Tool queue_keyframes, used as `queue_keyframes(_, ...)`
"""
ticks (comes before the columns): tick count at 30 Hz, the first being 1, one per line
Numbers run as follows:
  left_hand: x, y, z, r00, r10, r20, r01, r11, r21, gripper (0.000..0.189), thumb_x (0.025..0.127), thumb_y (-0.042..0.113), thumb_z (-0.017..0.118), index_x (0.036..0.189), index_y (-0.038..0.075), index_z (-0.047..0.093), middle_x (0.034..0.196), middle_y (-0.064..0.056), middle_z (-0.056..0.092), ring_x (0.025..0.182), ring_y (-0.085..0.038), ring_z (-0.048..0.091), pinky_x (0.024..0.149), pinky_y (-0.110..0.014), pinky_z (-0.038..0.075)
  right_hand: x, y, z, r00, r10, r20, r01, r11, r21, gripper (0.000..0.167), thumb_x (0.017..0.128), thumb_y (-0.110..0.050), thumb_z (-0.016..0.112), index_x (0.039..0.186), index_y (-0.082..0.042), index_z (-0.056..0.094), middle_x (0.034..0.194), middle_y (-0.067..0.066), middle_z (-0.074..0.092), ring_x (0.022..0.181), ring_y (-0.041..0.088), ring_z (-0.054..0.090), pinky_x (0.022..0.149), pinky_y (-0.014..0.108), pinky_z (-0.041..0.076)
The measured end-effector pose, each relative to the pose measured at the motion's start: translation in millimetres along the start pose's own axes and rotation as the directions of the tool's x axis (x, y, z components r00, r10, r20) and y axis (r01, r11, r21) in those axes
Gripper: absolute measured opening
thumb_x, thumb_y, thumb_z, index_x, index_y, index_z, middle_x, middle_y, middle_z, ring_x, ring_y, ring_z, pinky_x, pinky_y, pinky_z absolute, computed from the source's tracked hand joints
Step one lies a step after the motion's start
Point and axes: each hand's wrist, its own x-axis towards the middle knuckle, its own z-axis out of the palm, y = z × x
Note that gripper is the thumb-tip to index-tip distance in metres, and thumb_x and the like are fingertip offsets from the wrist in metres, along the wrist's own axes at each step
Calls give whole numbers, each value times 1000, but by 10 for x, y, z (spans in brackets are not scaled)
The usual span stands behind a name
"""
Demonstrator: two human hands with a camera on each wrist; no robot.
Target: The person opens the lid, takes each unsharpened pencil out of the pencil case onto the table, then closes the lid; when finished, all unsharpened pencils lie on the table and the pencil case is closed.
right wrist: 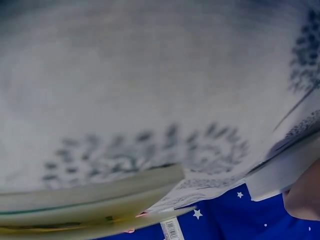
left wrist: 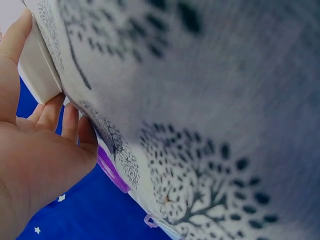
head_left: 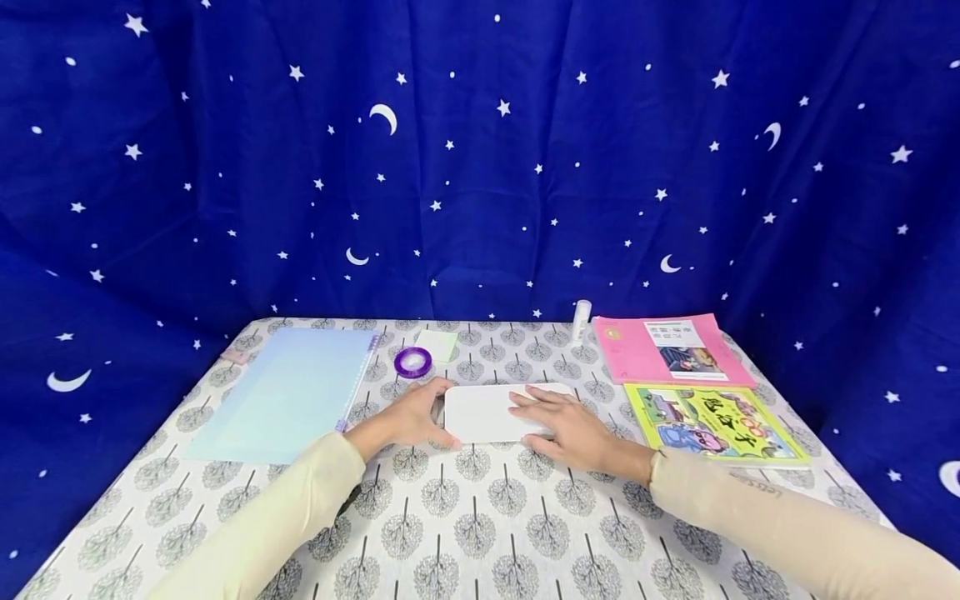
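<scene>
A flat white box with rounded corners lies lengthwise across the middle of the table. My left hand holds its left end, the thumb at the near corner and the fingers at the far one. From the left wrist view, the thumb and fingertips of that hand span the end of the box. Across the right part of the lid rests my right hand, its fingers spread and fairly straight. Only a small part of the right hand shows at the edge of the right wrist view, beside the box.
A pale blue folder lies at the left. Behind the box are a purple tape roll, a pale green paper pad and an upright white glue stick. A pink book and a yellow picture book lie at the right.
</scene>
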Motion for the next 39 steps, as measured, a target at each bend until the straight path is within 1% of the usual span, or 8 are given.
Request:
queue_keyframes(11, 0, 10, 8, 998, -59, -27, 61, 996, 66, 103, 60, 44, 93, 147, 21, 43, 146, -3, 48, 134, -31, 43, 105, -64, 34, -15, 7, 35, 999, -20, -44, 20, 1000, 6, 45, 96, -33, 63, 137, -15, 59, 147, 1, 50, 136, 34, 45, 109, 56, 35)
queue_keyframes(23, 11, -13, 6, 998, -52, -41, 54, 998, 43, 105, 58, 42, 93, 147, 18, 43, 144, -3, 50, 130, -28, 45, 105, -62, 36, 39, 10, -10, 998, -8, -55, 8, 1000, 12, 43, 94, -34, 65, 132, -14, 63, 143, 0, 54, 132, 33, 50, 107, 55, 39)
queue_keyframes(26, 14, -21, 39, 999, -34, -39, 33, 999, -4, 103, 58, 37, 95, 145, 14, 43, 143, -5, 51, 128, -28, 47, 107, -58, 36, 46, 30, -49, 998, -10, -55, 13, 998, 57, 43, 90, -32, 72, 128, -14, 65, 141, 1, 57, 130, 34, 52, 102, 55, 43)
queue_keyframes(27, 18, -21, 46, 999, -28, -38, 27, 999, -16, 104, 58, 35, 95, 145, 12, 43, 143, -6, 51, 128, -29, 47, 108, -57, 35, 54, 41, -67, 998, -18, -62, 24, 996, 85, 42, 88, -29, 74, 127, -14, 66, 139, 3, 58, 129, 35, 53, 95, 53, 50)
queue_keyframes(30, 39, -20, 57, 999, -27, -35, 26, 999, -36, 106, 58, 34, 96, 144, 11, 39, 144, -9, 49, 129, -30, 46, 110, -53, 34, 80, 82, -127, 997, -10, -82, 24, 985, 171, 41, 84, -19, 78, 123, -11, 67, 135, 5, 61, 125, 38, 55, 92, 53, 51)
queue_keyframes(33, 55, -24, 57, 999, -35, -25, 34, 998, -58, 106, 57, 35, 96, 142, 11, 37, 142, -12, 50, 127, -30, 47, 110, -51, 35, 99, 123, -172, 997, 17, -79, 2, 971, 240, 36, 83, -15, 78, 118, -10, 69, 131, 6, 64, 123, 39, 56, 95, 51, 50)
queue_keyframes(35, 56, -32, 56, 999, -43, -17, 42, 997, -68, 104, 57, 35, 96, 138, 11, 36, 137, -13, 52, 123, -30, 49, 108, -51, 37, 104, 138, -189, 997, 45, -64, -25, 958, 287, 31, 84, -15, 78, 114, -12, 71, 129, 5, 65, 123, 38, 57, 102, 53, 42)
queue_keyframes(39, 29, -43, 36, 997, -79, -5, 78, 994, -80, 101, 57, 36, 96, 134, 14, 35, 121, -14, 57, 108, -27, 54, 100, -52, 43, 140, 141, -196, 995, 91, -50, -63, 911, 408, 23, 84, -13, 78, 107, -13, 72, 128, 4, 66, 124, 36, 57, 107, 47, 39)
